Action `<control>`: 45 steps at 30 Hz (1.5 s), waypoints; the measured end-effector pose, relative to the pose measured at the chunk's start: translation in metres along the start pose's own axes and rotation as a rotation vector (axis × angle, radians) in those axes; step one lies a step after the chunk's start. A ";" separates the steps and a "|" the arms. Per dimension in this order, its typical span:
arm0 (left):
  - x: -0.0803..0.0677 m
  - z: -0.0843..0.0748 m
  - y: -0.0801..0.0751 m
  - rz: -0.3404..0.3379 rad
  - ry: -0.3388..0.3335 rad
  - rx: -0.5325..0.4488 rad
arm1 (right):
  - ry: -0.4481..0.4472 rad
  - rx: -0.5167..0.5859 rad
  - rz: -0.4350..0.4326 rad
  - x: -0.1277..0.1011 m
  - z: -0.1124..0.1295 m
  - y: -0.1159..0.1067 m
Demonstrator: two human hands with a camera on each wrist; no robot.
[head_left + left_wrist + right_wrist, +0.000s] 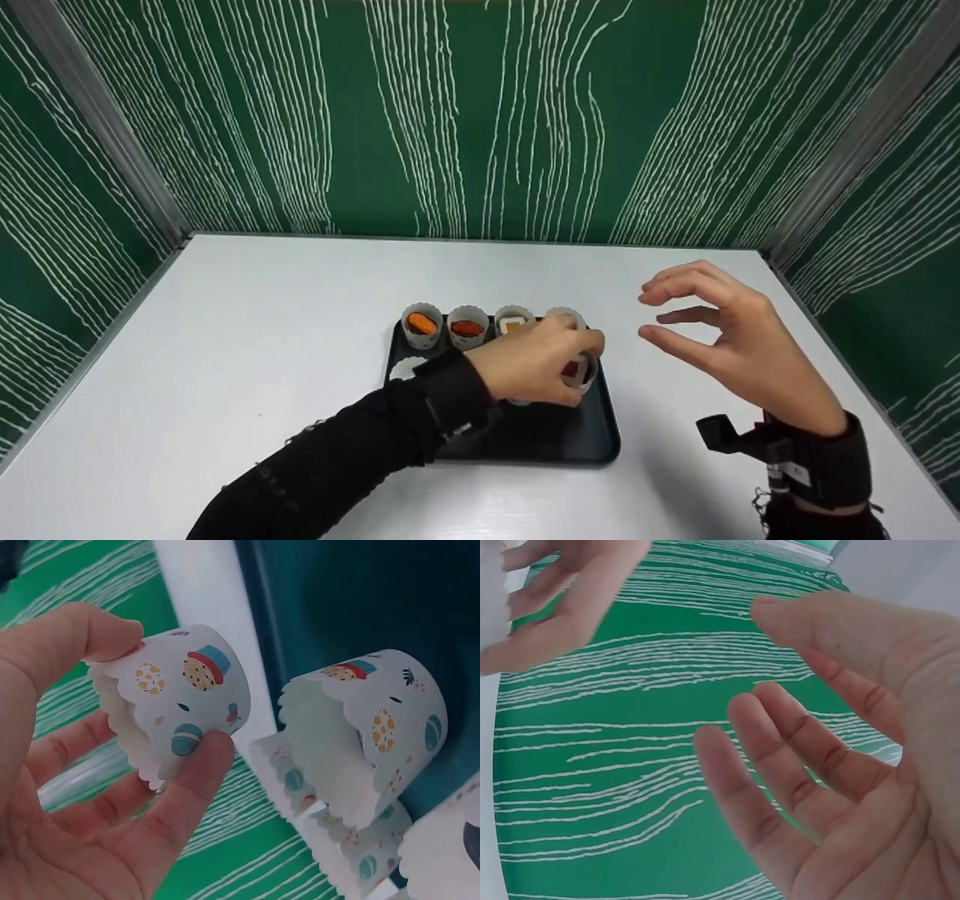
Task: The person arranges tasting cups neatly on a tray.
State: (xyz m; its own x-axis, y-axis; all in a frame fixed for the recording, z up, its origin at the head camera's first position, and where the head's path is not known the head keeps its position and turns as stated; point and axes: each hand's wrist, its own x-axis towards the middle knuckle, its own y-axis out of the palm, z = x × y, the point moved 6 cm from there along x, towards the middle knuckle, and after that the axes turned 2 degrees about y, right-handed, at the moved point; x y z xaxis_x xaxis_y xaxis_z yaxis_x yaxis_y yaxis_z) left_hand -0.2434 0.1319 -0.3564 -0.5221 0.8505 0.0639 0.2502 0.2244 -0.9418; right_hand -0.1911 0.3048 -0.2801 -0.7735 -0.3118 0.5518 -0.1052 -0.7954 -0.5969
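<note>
— Our left hand (536, 360) sits over the right side of the black tray (592, 439), centre of the head view, thumb and forefinger pinching a patterned paper cup (176, 701) by its scalloped rim. Our right hand (731, 337), at the right of the frame, hangs above the table with fingers loosely spread and holds nothing.

— How should we handle that cup?

— Lightly, we think. Its wall is thin paper and looks as if it would crease, so we should grip only enough to hold it and keep it clear of the neighbouring cup (367, 739) that the wrist view shows just beside it. Along the tray's far edge stand more cups, two with orange food (422, 324) in them; we'd best not brush those.

— And around us?

— We work on a white table (247, 360) filling the lower half of the frame. Green walls (480, 112) streaked with white lines close it in at back and sides.
</note>
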 end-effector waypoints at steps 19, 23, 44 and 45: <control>0.038 0.008 0.033 0.130 0.001 0.084 | 0.012 -0.007 0.015 -0.003 0.000 0.001; 0.038 0.008 0.037 0.148 -0.017 0.080 | 0.013 0.005 0.021 -0.002 -0.001 0.003; 0.023 0.009 0.028 0.054 -0.016 0.089 | 0.039 -0.007 0.067 0.000 -0.005 0.007; 0.019 0.008 0.024 0.033 -0.012 0.080 | 0.042 -0.010 0.072 0.000 -0.006 0.007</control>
State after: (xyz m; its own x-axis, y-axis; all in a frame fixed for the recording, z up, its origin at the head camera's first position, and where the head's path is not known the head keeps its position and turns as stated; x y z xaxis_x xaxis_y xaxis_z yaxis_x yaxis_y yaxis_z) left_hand -0.2543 0.1499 -0.3808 -0.5240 0.8512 0.0286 0.2017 0.1566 -0.9669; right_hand -0.1956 0.3020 -0.2873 -0.8048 -0.3457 0.4825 -0.0544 -0.7665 -0.6399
